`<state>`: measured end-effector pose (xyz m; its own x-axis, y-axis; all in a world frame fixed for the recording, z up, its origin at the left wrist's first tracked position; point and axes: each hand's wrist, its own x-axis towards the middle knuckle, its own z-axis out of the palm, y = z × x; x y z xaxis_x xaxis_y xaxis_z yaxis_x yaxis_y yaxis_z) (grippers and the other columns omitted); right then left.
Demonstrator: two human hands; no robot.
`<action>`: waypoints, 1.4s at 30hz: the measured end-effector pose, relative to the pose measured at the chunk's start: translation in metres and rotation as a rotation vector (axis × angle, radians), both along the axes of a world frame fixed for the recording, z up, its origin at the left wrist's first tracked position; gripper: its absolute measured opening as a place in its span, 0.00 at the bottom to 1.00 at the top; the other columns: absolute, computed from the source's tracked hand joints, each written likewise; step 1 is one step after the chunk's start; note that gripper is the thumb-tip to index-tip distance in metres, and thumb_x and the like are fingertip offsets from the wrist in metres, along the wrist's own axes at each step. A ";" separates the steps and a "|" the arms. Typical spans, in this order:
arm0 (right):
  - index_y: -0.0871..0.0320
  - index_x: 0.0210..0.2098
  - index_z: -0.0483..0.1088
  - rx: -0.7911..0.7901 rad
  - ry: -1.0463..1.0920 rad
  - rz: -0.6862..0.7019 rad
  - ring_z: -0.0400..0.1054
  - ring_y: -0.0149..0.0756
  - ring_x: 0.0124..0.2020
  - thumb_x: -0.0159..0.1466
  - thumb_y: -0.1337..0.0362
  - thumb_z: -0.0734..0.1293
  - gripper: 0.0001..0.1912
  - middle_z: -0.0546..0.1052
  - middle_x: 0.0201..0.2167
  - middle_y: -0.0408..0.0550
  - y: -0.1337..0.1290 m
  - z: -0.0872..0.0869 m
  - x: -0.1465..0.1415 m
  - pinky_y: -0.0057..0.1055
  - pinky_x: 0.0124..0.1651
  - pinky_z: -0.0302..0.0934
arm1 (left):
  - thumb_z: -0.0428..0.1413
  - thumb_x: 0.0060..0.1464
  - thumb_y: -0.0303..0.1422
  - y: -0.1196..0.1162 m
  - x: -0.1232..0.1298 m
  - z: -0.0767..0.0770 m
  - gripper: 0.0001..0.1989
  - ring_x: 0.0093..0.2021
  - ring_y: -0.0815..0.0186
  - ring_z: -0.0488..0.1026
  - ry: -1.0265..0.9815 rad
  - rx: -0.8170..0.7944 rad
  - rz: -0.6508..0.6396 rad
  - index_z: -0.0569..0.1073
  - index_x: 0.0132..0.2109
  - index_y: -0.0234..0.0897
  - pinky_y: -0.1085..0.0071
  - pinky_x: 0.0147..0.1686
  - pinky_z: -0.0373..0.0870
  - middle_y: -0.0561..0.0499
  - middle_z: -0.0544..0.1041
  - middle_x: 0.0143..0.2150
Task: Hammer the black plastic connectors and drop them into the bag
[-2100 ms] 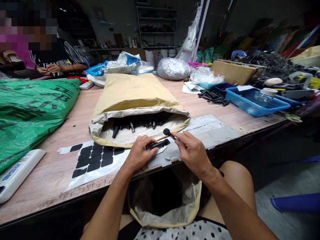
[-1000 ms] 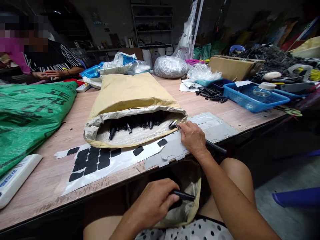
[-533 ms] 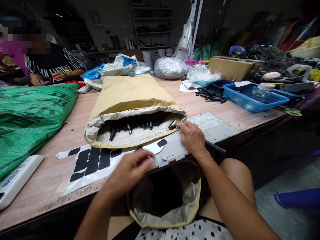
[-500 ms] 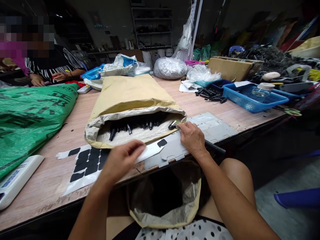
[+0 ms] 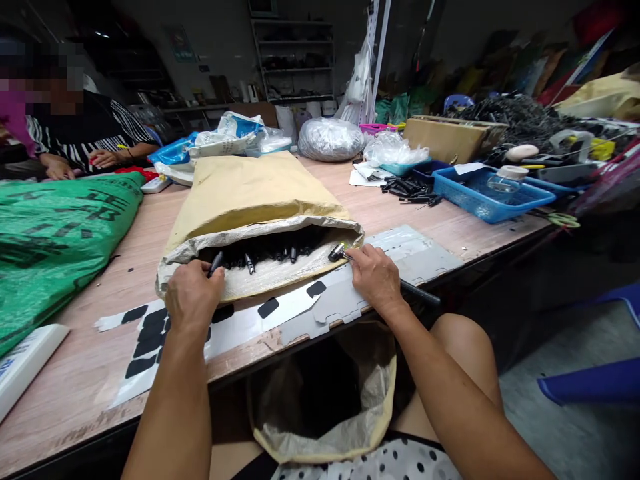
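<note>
Crowding the bench (image 5: 360, 207) are a green printed sack (image 5: 60, 227) along the left side, a white plastic casing (image 5: 30, 363) at the near left corner, a plastic-wrapped bundle (image 5: 331, 139) behind, and a cardboard box (image 5: 450, 139), a heap of loose black pieces (image 5: 410, 190) and a blue basket (image 5: 493, 207) with a lidded jar (image 5: 504, 179) over to the right. Beyond the green sack a co-worker's hand (image 5: 105, 159) rests near something red. Directly in front lies a yellow paper sack (image 5: 255, 177), its mouth facing the wearer; the left hand (image 5: 195, 293) reaches into the left end of that mouth, fingers closed round a black tubular part (image 5: 217, 261), while its wrist covers some of a sticker sheet (image 5: 237, 337). The part is dark, slim and angled upward, and similar black parts (image 5: 293, 253) lie deeper inside, against a whitish woven lining. The right hand (image 5: 375, 275) grips a hammer (image 5: 336, 253) with a shiny cylindrical head and black handle, over a grey board (image 5: 320, 313). The sack's rolled lower lip sits just behind the sticker sheet; the bench's front edge slants beneath both forearms, and below it a second sack (image 5: 325, 453) gapes upward at the lap, between the arms.
</note>
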<state>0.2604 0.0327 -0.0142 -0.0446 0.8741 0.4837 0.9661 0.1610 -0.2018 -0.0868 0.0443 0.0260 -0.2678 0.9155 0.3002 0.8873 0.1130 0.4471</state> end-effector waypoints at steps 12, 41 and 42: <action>0.51 0.53 0.76 -0.002 0.007 -0.003 0.66 0.44 0.45 0.70 0.67 0.61 0.16 0.76 0.42 0.51 0.000 0.001 -0.001 0.35 0.45 0.56 | 0.62 0.56 0.40 -0.040 0.091 -0.024 0.11 0.45 0.56 0.71 -0.180 -0.057 -0.627 0.79 0.43 0.41 0.60 0.46 0.67 0.49 0.77 0.39; 0.55 0.58 0.73 -0.010 0.381 0.484 0.72 0.38 0.43 0.70 0.71 0.60 0.20 0.77 0.40 0.49 -0.068 0.030 -0.046 0.32 0.49 0.67 | 0.64 0.49 0.33 -0.037 0.090 -0.031 0.07 0.45 0.58 0.70 -0.343 -0.100 -0.583 0.77 0.37 0.39 0.64 0.46 0.63 0.52 0.76 0.37; 0.55 0.58 0.73 -0.001 0.387 0.479 0.72 0.39 0.45 0.70 0.71 0.60 0.20 0.77 0.42 0.50 -0.068 0.030 -0.045 0.32 0.50 0.67 | 0.64 0.49 0.33 -0.037 0.090 -0.031 0.07 0.46 0.58 0.70 -0.348 -0.100 -0.584 0.78 0.38 0.39 0.63 0.47 0.63 0.52 0.76 0.38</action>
<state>0.2155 -0.0354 0.0157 -0.2540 0.8009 0.5422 0.6428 0.5587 -0.5240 0.0035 0.0077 -0.0054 0.2129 0.9579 0.1928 0.6219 -0.2850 0.7294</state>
